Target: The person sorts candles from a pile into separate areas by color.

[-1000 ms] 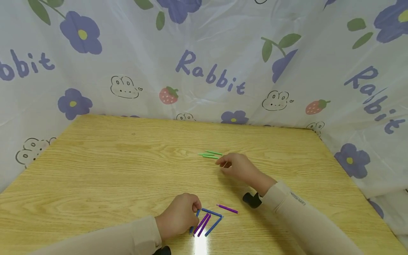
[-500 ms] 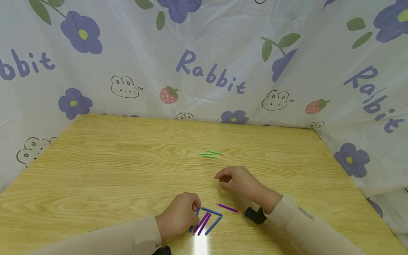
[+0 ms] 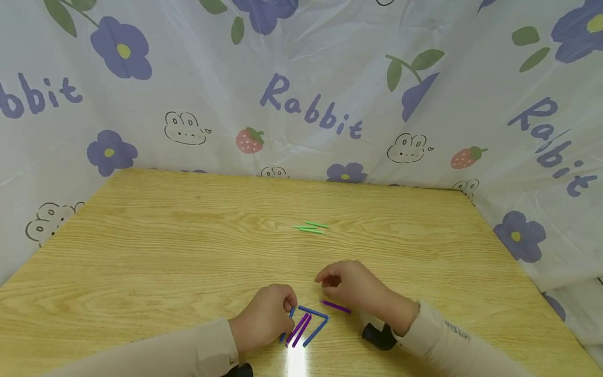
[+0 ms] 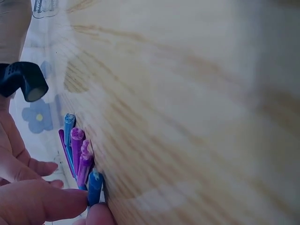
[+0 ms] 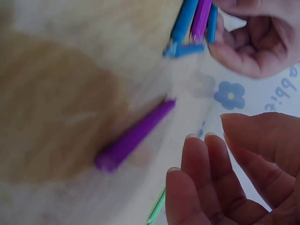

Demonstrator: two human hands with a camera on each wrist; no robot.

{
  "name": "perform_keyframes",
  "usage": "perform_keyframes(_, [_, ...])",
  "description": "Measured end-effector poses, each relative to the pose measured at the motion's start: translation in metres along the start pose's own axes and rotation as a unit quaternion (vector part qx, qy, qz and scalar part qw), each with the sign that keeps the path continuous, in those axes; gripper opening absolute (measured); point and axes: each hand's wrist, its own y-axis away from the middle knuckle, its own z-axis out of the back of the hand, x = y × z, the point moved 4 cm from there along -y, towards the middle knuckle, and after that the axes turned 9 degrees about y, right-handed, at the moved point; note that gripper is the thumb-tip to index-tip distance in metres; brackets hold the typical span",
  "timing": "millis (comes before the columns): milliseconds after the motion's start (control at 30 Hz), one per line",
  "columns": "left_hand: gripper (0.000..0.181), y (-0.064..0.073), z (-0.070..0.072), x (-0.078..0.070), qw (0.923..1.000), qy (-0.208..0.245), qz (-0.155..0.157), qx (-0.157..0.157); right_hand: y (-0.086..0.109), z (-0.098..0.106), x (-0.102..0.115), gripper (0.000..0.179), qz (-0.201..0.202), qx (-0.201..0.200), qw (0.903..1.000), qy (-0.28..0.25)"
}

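Left hand: unmoved over the last second; the left hand (image 3: 264, 319) pinches the left blue stick (image 4: 95, 187) between thumb and finger.
Right hand: the right hand (image 3: 346, 283) has drawn back nearer, from beside the green sticks (image 3: 311, 231); fingers bent, thumb apart from them, holding nothing.
Right hand's nearest stick: now the loose purple stick (image 3: 336, 307) rather than the green ones, which lie as they did, none taken.
Purple pair: the purple pair (image 3: 302, 331) lies side by side on the desk (image 3: 165, 251), just right of the left hand's fingers.
Right blue stick: the right blue stick (image 3: 316, 332) slants along the pair's right side.
Far blue stick: the far blue stick (image 3: 313, 312) lies across, just beyond the pair, its right end at the right blue stick's far end.
Loose purple stick: right of that corner, just nearer than the right hand.
Green sticks: three, well beyond both hands.
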Motion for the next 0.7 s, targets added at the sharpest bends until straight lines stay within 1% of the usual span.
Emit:
perform_keyframes(300, [0.026,0.000,0.000,0.001,0.9997,0.024,0.006,0.007,0.010,-0.006,0.009,0.014,0.013,0.024,0.9990,-0.034])
perform_keyframes(467, [0.026,0.001,0.000,0.001,0.9994,0.034,0.005,0.006,0.012,-0.009,0.010,0.014,0.012,0.025,0.9991,-0.032])
perform_keyframes(700, [0.026,0.001,0.000,0.001,0.9993,0.037,0.007,-0.003,0.015,-0.011,0.012,0.011,0.003,0.029,0.9995,-0.014])
